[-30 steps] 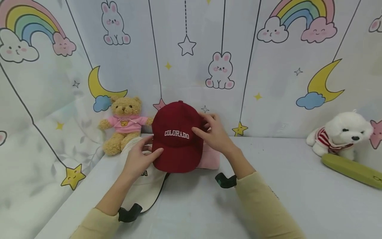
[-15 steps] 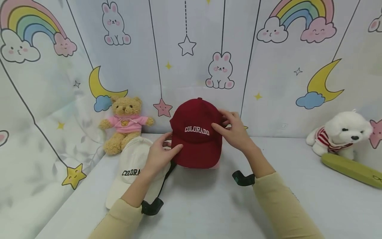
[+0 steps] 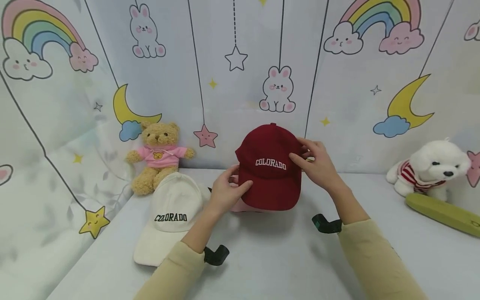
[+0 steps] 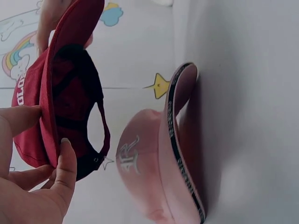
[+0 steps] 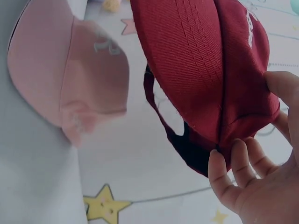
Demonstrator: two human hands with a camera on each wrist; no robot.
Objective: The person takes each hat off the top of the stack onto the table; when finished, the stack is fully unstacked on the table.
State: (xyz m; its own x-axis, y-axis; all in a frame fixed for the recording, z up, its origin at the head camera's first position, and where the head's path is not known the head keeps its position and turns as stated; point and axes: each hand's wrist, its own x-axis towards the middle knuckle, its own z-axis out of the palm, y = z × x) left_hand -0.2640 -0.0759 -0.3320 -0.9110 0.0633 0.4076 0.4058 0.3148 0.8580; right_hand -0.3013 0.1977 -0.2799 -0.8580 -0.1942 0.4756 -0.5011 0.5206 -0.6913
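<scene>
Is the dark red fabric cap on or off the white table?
Off: wrist views show the left hand and right hand holding the dark red fabric cap clear of the white table.

COLORADO on red cap [image 3: 269,175], on white cap [image 3: 172,223]

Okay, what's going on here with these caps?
A person holds a red cap above the table, left hand gripping near the brim, right hand at the crown. It is apart from the pink cap behind it. A white cap rests on the table to the person's left.
</scene>
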